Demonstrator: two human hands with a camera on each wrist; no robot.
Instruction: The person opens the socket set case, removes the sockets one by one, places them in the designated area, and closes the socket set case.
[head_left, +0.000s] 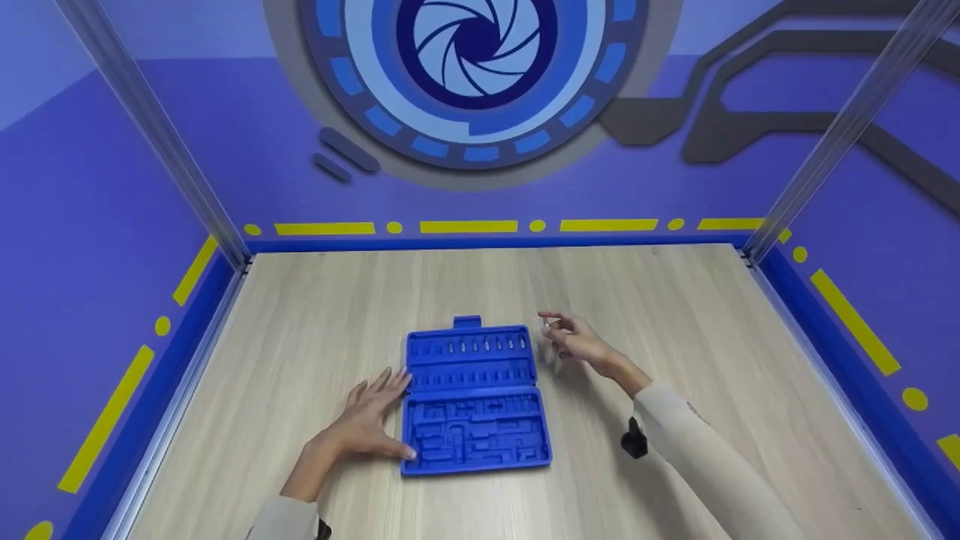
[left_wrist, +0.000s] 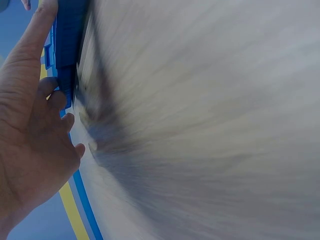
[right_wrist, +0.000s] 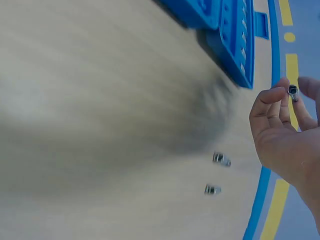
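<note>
A blue plastic socket case [head_left: 471, 474] lies unfolded flat on the table, its latch tab toward the back wall. Several small metal sockets [head_left: 486, 343] stand in the top row of its far half, toward the right. My left hand [head_left: 367, 420] rests along the case's left side, fingers spread, fingertips at the far half and thumb at the near half. Beyond the case's upper right corner, my right hand [head_left: 577, 343] is raised over the table. It pinches a small metal socket [right_wrist: 293, 91] between thumb and fingers, the square hole showing in the right wrist view.
Two loose metal sockets, one [right_wrist: 221, 159] nearer the case and another [right_wrist: 212, 190] farther off, lie on the wooden table [head_left: 675, 315] below my right hand. Blue panels [head_left: 480, 210] with yellow marks wall the table at the back and both sides.
</note>
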